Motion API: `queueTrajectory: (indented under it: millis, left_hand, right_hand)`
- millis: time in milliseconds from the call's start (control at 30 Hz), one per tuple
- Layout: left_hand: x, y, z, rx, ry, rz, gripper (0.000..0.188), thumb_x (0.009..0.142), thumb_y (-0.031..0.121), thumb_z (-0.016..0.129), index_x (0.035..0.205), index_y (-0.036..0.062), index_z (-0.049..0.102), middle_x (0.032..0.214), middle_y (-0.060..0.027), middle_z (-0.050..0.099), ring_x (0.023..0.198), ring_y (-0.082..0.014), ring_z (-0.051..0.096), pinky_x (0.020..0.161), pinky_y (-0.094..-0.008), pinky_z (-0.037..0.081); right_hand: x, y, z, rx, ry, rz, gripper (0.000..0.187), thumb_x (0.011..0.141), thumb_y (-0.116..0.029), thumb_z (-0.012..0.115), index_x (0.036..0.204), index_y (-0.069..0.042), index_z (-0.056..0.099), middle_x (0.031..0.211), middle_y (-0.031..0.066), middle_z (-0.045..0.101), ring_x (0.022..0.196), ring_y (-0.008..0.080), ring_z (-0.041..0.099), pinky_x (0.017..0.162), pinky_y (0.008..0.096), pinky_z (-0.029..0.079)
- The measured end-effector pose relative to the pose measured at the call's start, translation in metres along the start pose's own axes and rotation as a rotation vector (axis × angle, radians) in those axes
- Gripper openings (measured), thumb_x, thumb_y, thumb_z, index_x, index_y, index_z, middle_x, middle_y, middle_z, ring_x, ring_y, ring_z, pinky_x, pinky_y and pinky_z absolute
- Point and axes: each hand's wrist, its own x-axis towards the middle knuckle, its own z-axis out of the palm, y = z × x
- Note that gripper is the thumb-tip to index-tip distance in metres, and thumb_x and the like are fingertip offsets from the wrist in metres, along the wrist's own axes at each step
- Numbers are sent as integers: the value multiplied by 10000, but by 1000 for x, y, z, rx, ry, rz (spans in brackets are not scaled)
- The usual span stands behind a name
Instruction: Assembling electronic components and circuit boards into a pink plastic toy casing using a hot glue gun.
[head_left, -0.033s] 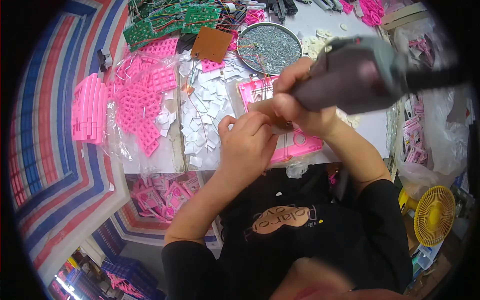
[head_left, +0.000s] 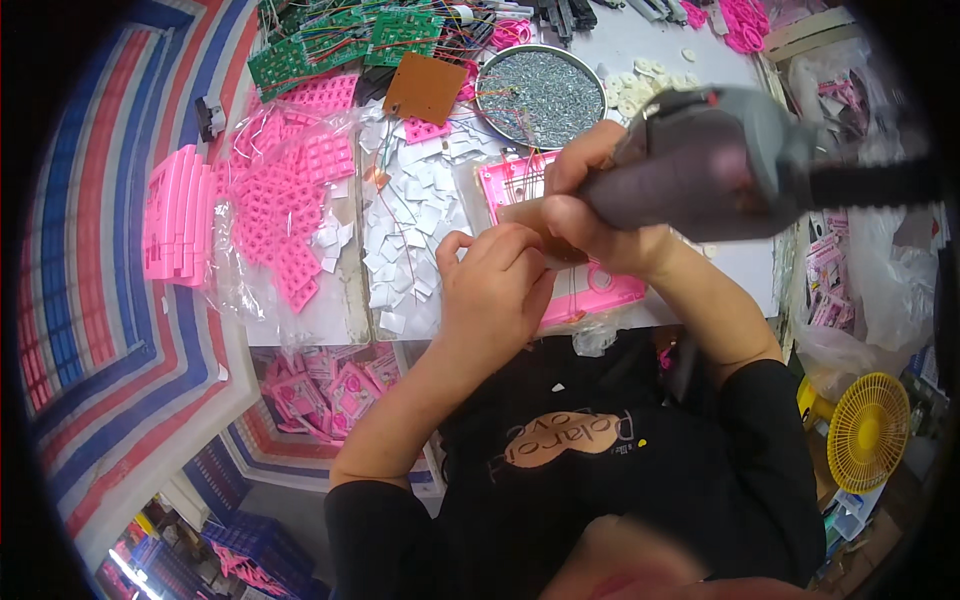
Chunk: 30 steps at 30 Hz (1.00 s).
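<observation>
A dark grey electric screwdriver (head_left: 690,175) is gripped in my right hand (head_left: 625,240), its thick body tilted out to the right. The driver's tip is hidden behind my fingers. Under both hands lies a pink plastic case (head_left: 605,293) with thin wires across it and a brown circuit board (head_left: 525,213) over its middle. My left hand (head_left: 495,285) has its fingers bent and pressed on the board, holding it at the case. A round tray of small metal screws (head_left: 540,95) stands just beyond the case.
White paper squares (head_left: 400,240) and pink keypad sheets (head_left: 280,200) spread to the left, beside stacked pink shells (head_left: 178,220). Green circuit boards (head_left: 400,40) and another brown board (head_left: 425,88) lie at the back. White discs (head_left: 640,85) sit right of the tray; a yellow fan (head_left: 868,432) stands lower right.
The screwdriver body has shifted slightly downward in the picture, with my right hand almost in place. My left hand and the pink case have not visibly moved.
</observation>
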Motion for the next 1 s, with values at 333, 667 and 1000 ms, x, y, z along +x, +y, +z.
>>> queueTrajectory:
  millis: [333,667,1000]
  left_hand:
    - [-5,-5,3,-43,51,-38,87,830,140,737,893,127,678,1057,21,688,1086,-156,645,1034,-504,260]
    - [-7,0,3,16,44,-49,89,832,135,752,889,120,686,1087,3,714,1096,-176,662,1040,-473,249]
    - [-7,1,4,17,77,-42,120,810,124,764,887,122,673,1066,13,707,1049,-163,661,1016,-475,258]
  right_hand:
    - [10,2,5,214,57,103,345,909,-54,672,1222,19,546,649,36,562,557,87,544,517,238,458]
    - [5,-4,2,240,61,104,275,911,-36,675,1135,1,521,730,65,590,570,107,557,530,263,484]
    - [0,4,8,182,53,65,234,907,-30,670,1073,-14,506,752,79,597,588,119,572,536,276,482]
